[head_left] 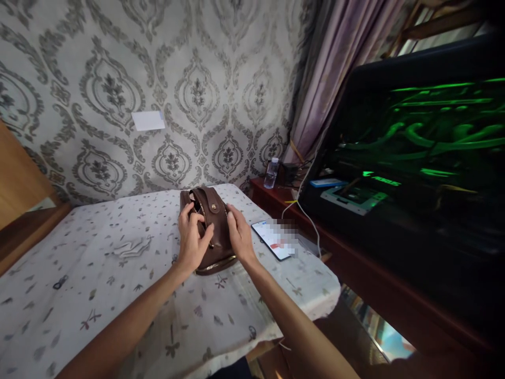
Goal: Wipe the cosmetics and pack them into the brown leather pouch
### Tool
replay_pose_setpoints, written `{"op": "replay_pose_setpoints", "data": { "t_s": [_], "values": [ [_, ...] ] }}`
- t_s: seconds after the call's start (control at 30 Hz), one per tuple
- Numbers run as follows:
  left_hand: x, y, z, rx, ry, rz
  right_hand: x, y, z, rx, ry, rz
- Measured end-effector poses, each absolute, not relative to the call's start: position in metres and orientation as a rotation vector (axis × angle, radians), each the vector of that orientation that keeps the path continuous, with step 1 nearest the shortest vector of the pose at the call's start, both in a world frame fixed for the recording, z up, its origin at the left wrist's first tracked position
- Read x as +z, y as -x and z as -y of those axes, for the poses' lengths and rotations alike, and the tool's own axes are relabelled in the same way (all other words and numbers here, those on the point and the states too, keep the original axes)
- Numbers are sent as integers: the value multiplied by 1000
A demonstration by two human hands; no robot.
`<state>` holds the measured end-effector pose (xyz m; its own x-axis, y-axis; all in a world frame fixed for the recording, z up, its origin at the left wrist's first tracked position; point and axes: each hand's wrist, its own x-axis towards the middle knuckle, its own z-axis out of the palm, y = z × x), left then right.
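Note:
A brown leather handbag with gold zips and a round snap on its strap stands on the patterned bedsheet. My left hand is at its left side, with bent fingers at the edge of a partly unzipped pocket. Dark gaps show between those fingers, and the contents of the pocket cannot be made out. Against the bag's right side my right hand grips, thumb in front and fingertips at the far edge. A phone with a lit screen lies just right of that hand.
Crumpled white tissue lies on the bed to the left. A clear bottle stands on the dark red desk. A large computer case with green lights fills the right side. White cables hang by the bed's edge.

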<state>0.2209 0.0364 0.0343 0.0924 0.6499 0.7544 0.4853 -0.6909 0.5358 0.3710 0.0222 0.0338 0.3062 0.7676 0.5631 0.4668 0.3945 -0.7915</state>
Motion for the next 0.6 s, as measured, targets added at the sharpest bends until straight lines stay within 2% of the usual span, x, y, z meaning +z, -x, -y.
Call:
{"op": "replay_pose_setpoints", "data": {
  "t_s": [0.37, 0.6],
  "values": [
    [34, -218, -46, 1705, -2061, -1096, 47, -376, -26, 72, 1377, 1552],
    [34, -212, -70, 1463, -1771, -1166, 53, -377, -36, 224, 1341, 1583]
  ]
}}
